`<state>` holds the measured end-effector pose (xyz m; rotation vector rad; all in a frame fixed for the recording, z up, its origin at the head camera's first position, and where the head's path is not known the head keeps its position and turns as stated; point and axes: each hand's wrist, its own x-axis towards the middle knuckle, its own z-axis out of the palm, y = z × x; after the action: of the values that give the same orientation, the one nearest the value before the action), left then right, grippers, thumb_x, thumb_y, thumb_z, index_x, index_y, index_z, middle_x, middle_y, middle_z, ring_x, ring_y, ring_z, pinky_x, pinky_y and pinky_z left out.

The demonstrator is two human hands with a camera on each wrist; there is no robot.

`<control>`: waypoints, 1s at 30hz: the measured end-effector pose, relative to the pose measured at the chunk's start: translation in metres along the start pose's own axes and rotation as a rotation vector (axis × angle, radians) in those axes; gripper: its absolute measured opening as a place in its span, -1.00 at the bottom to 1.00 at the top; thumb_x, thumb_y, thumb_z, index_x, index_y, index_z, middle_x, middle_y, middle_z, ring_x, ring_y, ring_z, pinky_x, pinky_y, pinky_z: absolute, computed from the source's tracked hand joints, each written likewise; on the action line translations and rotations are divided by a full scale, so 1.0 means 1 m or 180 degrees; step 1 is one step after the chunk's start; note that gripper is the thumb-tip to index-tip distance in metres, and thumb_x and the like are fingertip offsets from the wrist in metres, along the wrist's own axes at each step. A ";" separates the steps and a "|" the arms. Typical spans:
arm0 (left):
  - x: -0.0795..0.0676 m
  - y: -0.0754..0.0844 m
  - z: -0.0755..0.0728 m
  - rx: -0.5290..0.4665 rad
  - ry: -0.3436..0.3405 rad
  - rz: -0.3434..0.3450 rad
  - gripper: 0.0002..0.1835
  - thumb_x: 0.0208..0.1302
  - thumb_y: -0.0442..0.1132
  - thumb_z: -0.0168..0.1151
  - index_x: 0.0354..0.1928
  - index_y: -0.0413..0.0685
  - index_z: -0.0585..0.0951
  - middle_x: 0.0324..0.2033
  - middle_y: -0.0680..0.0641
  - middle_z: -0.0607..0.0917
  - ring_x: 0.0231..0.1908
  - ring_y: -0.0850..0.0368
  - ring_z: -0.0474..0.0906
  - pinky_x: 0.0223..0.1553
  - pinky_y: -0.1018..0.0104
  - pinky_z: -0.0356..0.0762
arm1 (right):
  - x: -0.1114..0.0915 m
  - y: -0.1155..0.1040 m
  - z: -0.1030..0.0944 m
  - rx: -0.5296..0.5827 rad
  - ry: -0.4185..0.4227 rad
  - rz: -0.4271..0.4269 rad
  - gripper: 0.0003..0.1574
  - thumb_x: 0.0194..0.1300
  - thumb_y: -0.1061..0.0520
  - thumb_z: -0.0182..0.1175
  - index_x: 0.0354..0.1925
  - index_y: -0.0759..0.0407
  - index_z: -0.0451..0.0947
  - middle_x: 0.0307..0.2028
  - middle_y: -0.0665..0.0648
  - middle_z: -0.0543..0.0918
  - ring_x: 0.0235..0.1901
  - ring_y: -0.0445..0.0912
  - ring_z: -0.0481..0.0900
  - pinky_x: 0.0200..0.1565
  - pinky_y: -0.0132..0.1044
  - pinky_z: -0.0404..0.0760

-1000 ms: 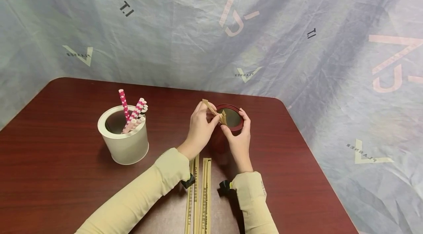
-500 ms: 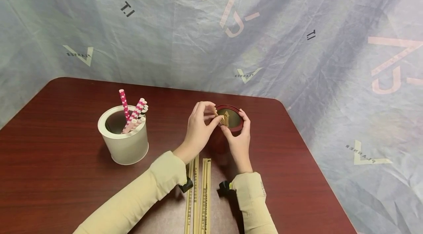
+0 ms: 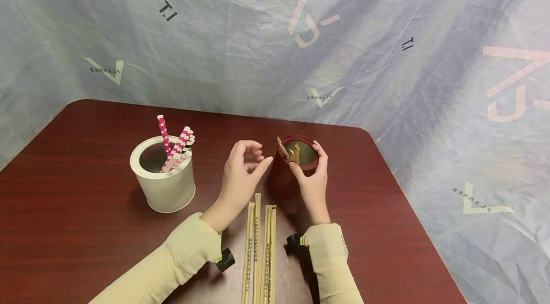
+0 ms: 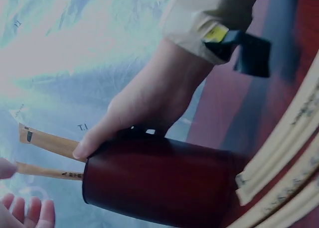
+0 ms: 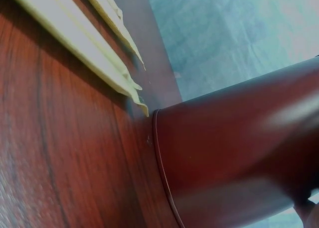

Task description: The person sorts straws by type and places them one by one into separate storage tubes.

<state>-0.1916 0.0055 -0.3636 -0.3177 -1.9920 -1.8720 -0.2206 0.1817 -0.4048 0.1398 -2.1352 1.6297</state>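
A dark red can [image 3: 281, 177] stands on the table, and my right hand [image 3: 314, 189] grips it near its top from the right side. Two tan paper-wrapped straws stick out of the can; in the left wrist view, the thumb of my right hand lies by the base of one wrapped straw [image 4: 55, 142]. The other straw [image 4: 47, 171] leans out lower in that view, its tip close to my left fingers. My left hand [image 3: 240, 175] is just left of the can with loosely bent fingers and holds nothing. The right wrist view shows the can's lower wall [image 5: 234, 148].
Several more wrapped straws [image 3: 268, 246] lie lengthwise on the table [image 3: 86, 189] between my forearms. To the left stands a white can [image 3: 167, 194] with pink and white patterned straws [image 3: 163, 132] in it. A printed grey cloth [image 3: 193, 56] hangs behind the table.
My left hand has let go of the wrapped straw, which now leans in the red can, and has drawn back to the left. My right hand keeps its hold on the can.
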 end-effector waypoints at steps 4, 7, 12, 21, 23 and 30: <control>-0.006 -0.005 -0.008 0.0216 0.0020 -0.0422 -0.66 0.17 -0.30 0.36 -0.05 -0.22 0.49 -0.19 -0.22 0.59 -0.20 0.05 0.59 -0.25 0.48 0.57 | -0.003 -0.016 -0.001 -0.0023 -0.0024 -0.0040 -0.08 0.14 0.20 0.32 0.36 0.33 0.12 0.43 0.16 0.21 0.39 0.09 0.22 0.35 0.07 0.21; -0.009 -0.010 -0.011 0.0356 -0.0003 -0.0610 -0.67 0.17 -0.28 0.36 -0.06 -0.19 0.50 -0.22 -0.21 0.60 -0.23 0.07 0.58 -0.25 0.48 0.55 | -0.004 -0.017 -0.002 -0.0009 -0.0028 -0.0030 -0.09 0.14 0.22 0.31 0.36 0.34 0.12 0.44 0.16 0.20 0.40 0.11 0.21 0.36 0.12 0.19; -0.014 -0.018 -0.016 0.0552 -0.0096 -0.0730 -0.70 0.17 -0.26 0.36 -0.09 -0.14 0.51 -0.23 -0.19 0.62 -0.24 0.08 0.59 -0.23 0.42 0.55 | -0.004 -0.016 -0.001 0.0003 -0.0016 -0.0028 -0.09 0.13 0.21 0.32 0.36 0.34 0.13 0.43 0.16 0.21 0.39 0.13 0.22 0.34 0.16 0.20; -0.021 -0.031 -0.023 0.0918 -0.0411 -0.1012 -0.72 0.16 -0.21 0.36 -0.14 -0.12 0.53 -0.29 -0.12 0.65 -0.33 0.11 0.59 -0.27 0.33 0.48 | -0.004 -0.015 0.000 0.0012 -0.0029 -0.0063 -0.09 0.14 0.21 0.32 0.36 0.35 0.13 0.43 0.18 0.21 0.40 0.19 0.19 0.35 0.18 0.17; -0.023 -0.034 -0.025 0.1013 -0.0552 -0.1117 -0.71 0.17 -0.19 0.36 -0.14 -0.13 0.52 -0.31 -0.09 0.64 -0.34 0.13 0.58 -0.30 0.33 0.48 | -0.003 -0.012 0.000 0.0018 -0.0031 -0.0059 -0.08 0.14 0.20 0.32 0.36 0.33 0.13 0.43 0.17 0.21 0.40 0.19 0.19 0.36 0.19 0.16; -0.031 -0.045 -0.028 0.1273 -0.1232 -0.1372 -0.76 0.19 -0.14 0.34 -0.25 -0.10 0.52 -0.44 -0.02 0.64 -0.44 0.18 0.56 -0.40 0.34 0.47 | 0.003 0.018 0.000 0.0044 0.0022 -0.0083 -0.08 0.13 0.11 0.37 0.37 0.08 0.16 0.42 -0.07 0.23 0.41 0.13 0.19 0.37 0.14 0.16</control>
<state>-0.1790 -0.0226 -0.4168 -0.1480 -2.8253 -1.6691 -0.2296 0.1877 -0.4195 0.1655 -2.1087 1.6282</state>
